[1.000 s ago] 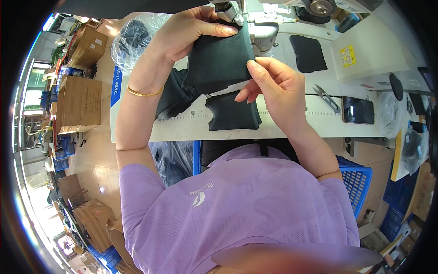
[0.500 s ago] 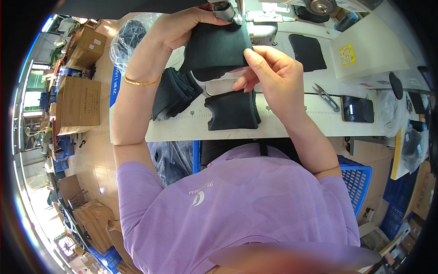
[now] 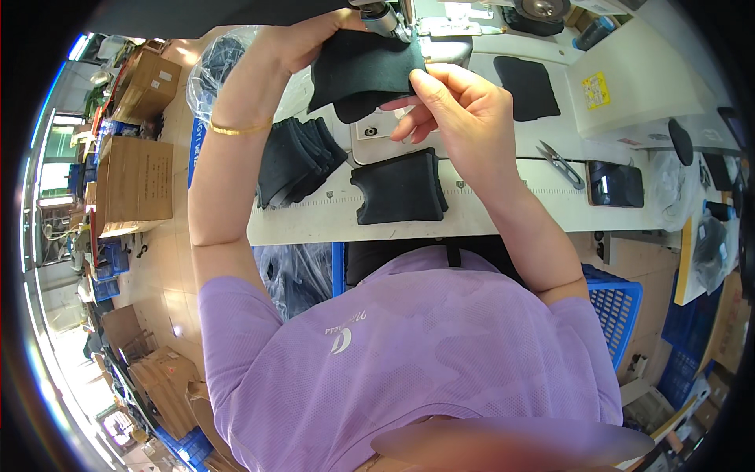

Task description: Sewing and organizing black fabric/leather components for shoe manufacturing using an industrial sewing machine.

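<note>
A black fabric piece [image 3: 366, 67] lies under the metal presser part [image 3: 383, 20] of a sewing machine, its near edge hanging loose over a second black layer. My left hand [image 3: 318, 38] grips its far left edge, the fingertips partly hidden by the machine head. My right hand [image 3: 468, 106] pinches its right edge between thumb and forefinger, the other fingers curled below. Nearer me on the table rests a small stack of black cut pieces [image 3: 399, 189]. Left of it fans out a thicker pile of similar pieces [image 3: 297, 161].
Right of my right hand lie another black piece [image 3: 527, 88], thread snips [image 3: 562, 164] and a dark phone [image 3: 616, 184]. The white machine body [image 3: 637, 90] rises at the right. A blue basket [image 3: 616, 311] stands below the table, and cardboard boxes [image 3: 135, 179] on the left.
Both hands and the fabric piece have shifted slightly away from me, toward the machine. My left thumb has slid farther behind the machine head.
</note>
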